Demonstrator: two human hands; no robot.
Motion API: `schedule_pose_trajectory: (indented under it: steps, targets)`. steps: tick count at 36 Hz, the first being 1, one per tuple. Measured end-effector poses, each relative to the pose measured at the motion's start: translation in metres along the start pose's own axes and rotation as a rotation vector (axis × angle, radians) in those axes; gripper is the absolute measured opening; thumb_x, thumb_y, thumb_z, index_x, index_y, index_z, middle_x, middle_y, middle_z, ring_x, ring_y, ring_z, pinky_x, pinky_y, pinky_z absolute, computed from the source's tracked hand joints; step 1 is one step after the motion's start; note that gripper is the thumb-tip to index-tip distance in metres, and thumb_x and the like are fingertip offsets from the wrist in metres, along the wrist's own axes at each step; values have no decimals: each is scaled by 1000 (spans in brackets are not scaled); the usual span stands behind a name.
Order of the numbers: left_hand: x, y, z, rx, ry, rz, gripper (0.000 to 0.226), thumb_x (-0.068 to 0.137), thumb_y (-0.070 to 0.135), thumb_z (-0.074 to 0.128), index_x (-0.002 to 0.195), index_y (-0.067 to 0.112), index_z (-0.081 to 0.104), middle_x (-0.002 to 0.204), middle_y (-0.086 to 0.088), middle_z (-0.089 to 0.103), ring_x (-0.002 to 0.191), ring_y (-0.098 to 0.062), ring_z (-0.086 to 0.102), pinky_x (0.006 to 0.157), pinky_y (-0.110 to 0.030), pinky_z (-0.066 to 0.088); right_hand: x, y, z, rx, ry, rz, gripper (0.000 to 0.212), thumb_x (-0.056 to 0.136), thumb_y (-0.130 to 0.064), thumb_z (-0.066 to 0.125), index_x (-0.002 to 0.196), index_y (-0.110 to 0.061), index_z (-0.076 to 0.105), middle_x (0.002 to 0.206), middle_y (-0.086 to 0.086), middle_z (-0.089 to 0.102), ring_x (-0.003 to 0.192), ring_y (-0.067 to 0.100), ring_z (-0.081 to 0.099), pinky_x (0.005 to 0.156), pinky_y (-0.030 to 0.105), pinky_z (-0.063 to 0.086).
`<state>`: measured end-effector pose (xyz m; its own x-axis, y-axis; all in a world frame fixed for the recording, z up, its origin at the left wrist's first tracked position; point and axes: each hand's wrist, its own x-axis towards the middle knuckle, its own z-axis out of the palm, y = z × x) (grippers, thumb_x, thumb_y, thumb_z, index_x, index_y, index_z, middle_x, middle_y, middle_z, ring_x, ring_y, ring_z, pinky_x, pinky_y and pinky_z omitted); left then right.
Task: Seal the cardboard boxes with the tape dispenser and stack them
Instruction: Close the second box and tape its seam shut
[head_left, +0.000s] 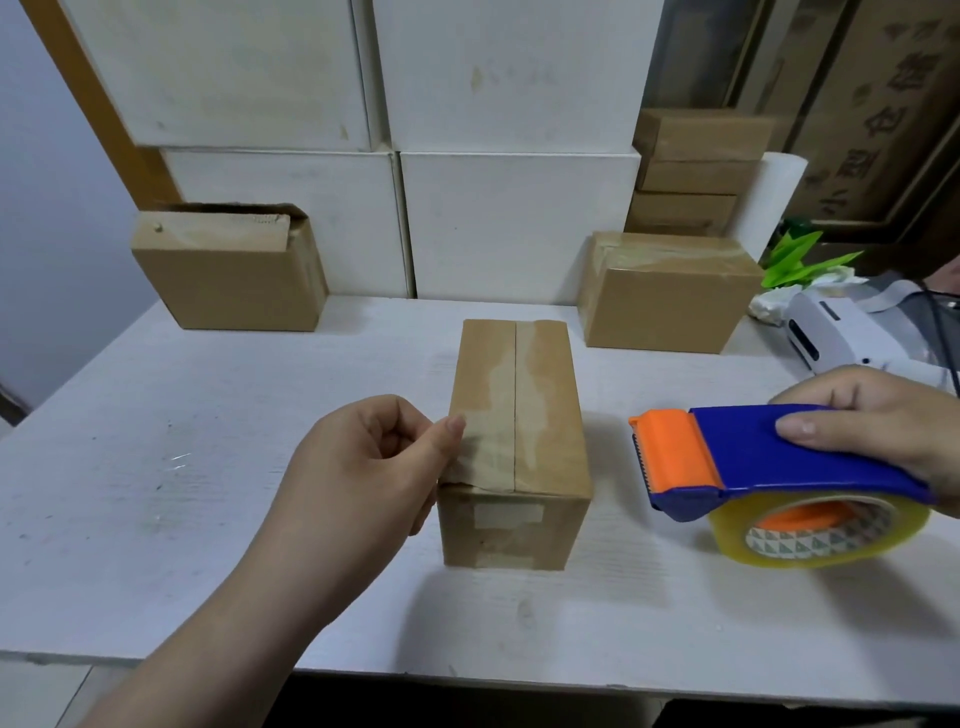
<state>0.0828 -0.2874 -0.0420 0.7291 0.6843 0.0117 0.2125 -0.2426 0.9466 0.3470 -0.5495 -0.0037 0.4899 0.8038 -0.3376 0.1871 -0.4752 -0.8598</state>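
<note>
Well, left fingers (445, 434) held the brown cardboard box (540, 415), seam already taped; right fingers (802, 428) nearby gripped the blue-and-orange tape dispenser (737, 452); stacking looked undone.

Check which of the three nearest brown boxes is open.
The back-left box: its top flap is lifted. The centre box and back-right box are closed and taped.
</note>
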Motion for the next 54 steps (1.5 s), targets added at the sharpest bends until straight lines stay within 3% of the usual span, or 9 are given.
schedule_pose_trajectory:
  steps: [26, 32, 37, 39, 42, 44, 47, 50, 54]
  targets:
    - [-4, -18, 15, -249, -94, -79, 47, 102, 40, 58, 65, 16, 42, 60, 4, 37, 55, -13, 35, 59, -29, 33, 15, -26, 24, -178, -74, 22, 82, 38, -92, 78, 79, -21, 84, 83, 13, 81, 72, 24, 78, 64, 29, 58]
    - [-10, -28, 31, -496, -125, -183, 34, 91, 66, 61, 82, 34, 66, 99, 14, 72, 94, -3, 65, 94, -37, 48, 13, -32, 26, -211, -52, 35, 85, 35, -95, 76, 77, -21, 84, 79, 13, 80, 69, 24, 77, 64, 32, 57]
    - [-10, -42, 50, -613, -14, -216, 13, 106, 42, 51, 108, 30, 55, 106, 3, 66, 98, -27, 65, 94, -64, 54, 10, -39, 28, -243, -41, 60, 86, 33, -96, 74, 76, -22, 84, 77, 11, 80, 67, 22, 76, 63, 30, 56]
    - [-13, -45, 54, -554, 41, -223, 12, 109, 34, 48, 117, 39, 56, 113, 9, 69, 99, -22, 70, 87, -50, 60, 9, -42, 30, -250, -36, 81, 88, 32, -96, 74, 77, -21, 84, 78, 11, 80, 68, 23, 77, 63, 30, 56]
    - [-22, -39, 52, -407, 238, -34, 26, 109, 26, 49, 116, 49, 58, 121, 11, 60, 102, -4, 64, 81, -22, 51, 7, -47, 32, -272, -29, 102, 88, 32, -97, 74, 77, -22, 84, 79, 11, 81, 71, 24, 77, 67, 32, 57]
    - [-26, -31, 46, -157, 418, 346, 26, 105, 22, 51, 121, 41, 61, 126, 7, 53, 119, -5, 55, 95, -23, 44, 5, -50, 33, -276, -22, 121, 89, 32, -97, 73, 77, -21, 84, 78, 11, 80, 71, 25, 77, 68, 35, 56]
    - [-26, -21, 52, 310, 285, 789, 41, 95, 34, 64, 134, 22, 64, 141, 3, 58, 137, -13, 51, 109, -35, 41, 1, -56, 33, -316, -22, 161, 91, 33, -97, 73, 78, -20, 83, 79, 11, 80, 72, 27, 77, 70, 37, 56]
    - [-19, -23, 62, 678, 138, 820, 53, 90, 55, 70, 135, 27, 68, 144, 14, 62, 136, -16, 55, 113, -42, 40, 1, -65, 33, -384, -27, 206, 97, 31, -99, 71, 83, -18, 83, 80, 12, 80, 74, 30, 77, 73, 41, 56]
    - [-14, -28, 66, 671, 158, 800, 48, 87, 50, 75, 130, 28, 73, 138, 16, 67, 131, -18, 60, 112, -41, 42, -3, -94, 44, -477, 39, 226, 82, 36, -98, 66, 79, -31, 84, 73, 1, 81, 65, 15, 77, 67, 30, 55]
